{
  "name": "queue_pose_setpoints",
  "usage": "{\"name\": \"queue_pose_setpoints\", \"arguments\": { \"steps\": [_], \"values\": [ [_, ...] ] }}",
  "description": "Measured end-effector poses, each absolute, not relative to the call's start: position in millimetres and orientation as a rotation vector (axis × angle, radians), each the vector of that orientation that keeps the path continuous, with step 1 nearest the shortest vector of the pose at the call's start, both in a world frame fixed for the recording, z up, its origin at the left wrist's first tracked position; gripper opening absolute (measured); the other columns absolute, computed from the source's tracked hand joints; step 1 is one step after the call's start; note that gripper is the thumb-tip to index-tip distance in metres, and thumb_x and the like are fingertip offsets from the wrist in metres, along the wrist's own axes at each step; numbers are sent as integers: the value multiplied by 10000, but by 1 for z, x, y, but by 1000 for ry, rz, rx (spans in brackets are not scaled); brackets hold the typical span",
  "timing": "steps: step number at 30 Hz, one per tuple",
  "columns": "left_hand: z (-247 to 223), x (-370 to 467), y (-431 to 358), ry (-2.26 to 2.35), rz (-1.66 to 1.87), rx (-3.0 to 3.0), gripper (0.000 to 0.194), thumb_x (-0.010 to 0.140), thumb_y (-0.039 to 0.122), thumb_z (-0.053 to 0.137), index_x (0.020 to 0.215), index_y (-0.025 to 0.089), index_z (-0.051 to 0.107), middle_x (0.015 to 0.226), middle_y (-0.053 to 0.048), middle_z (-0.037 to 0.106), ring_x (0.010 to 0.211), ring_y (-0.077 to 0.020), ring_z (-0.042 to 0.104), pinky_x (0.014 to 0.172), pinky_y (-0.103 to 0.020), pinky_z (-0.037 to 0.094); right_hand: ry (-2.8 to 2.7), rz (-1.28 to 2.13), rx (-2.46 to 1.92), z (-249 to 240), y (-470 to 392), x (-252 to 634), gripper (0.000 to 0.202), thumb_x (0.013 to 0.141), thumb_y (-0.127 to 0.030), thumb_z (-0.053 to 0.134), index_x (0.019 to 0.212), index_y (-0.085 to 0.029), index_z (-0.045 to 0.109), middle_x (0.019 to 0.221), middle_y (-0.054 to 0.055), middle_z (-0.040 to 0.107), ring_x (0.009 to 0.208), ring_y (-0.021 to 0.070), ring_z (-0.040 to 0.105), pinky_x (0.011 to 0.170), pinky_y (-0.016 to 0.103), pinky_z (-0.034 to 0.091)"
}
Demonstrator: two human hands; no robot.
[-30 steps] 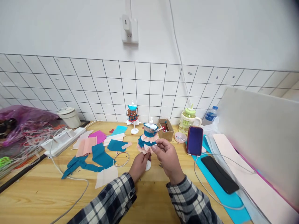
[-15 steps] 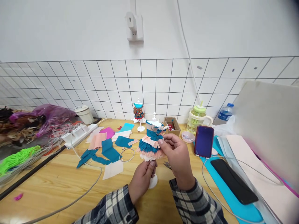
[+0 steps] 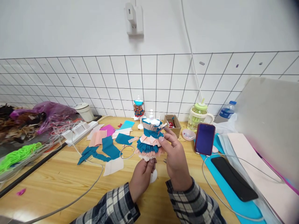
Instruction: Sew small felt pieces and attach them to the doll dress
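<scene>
A small white dress form [image 3: 151,121] in a layered teal and peach crepe paper dress [image 3: 149,141] stands upright between my hands. My left hand [image 3: 142,176] is closed around its stand, just under the white ruffled hem; the round white base shows below. At the waist, my right hand [image 3: 176,157] has its thumb on the peach ruffle and its fingers behind the dress's right side. Left of the dress lie teal paper pieces [image 3: 111,147], a peach paper piece [image 3: 97,137] and a thin ring [image 3: 127,152].
Behind stands a second dressed form [image 3: 139,110], beside a small cardboard box [image 3: 173,124]. To the right are a pink dish [image 3: 188,134], a phone [image 3: 204,139], a green-lidded jug [image 3: 198,116] and a black phone-like slab [image 3: 233,179]. A power strip [image 3: 80,132] and cables lie left.
The dress form has turned slightly and shifted a little left. My right fingers have spread somewhat at the dress's side. My left hand keeps its hold on the stand.
</scene>
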State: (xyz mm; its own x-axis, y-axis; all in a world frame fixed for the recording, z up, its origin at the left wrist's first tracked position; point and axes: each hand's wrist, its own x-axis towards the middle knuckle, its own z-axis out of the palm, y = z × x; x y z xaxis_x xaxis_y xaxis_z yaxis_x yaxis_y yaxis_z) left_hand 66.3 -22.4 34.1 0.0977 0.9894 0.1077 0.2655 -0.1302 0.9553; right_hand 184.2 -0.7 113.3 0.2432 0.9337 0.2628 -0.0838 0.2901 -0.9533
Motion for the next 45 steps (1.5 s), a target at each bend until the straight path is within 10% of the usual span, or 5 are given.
{"name": "queue_pose_setpoints", "arguments": {
  "steps": [15,25,45],
  "values": [
    [43,69,-28,1261,1065,1546,427,874,518,371,622,191,480,575,6,459,558,-138,443,549,-255,371,-1147,650,-1102,104,0,175,114,773,-302,593,821,-204,557,1252,96,505,1183,233,452,963,378,351],
    [44,67,-30,1225,1125,1482,348,870,461,426,728,167,547,613,-6,537,617,-151,505,614,-261,430,-1365,-184,-1040,117,-19,179,306,711,-74,508,796,-273,724,1288,30,436,1119,251,454,905,446,332],
    [33,63,-24,1005,1027,1316,360,877,485,430,739,160,499,559,31,449,521,-100,408,528,-226,345,-1285,52,-1013,114,-12,184,306,804,-151,455,918,-248,721,1237,59,471,1056,228,484,824,405,416]
  ]
}}
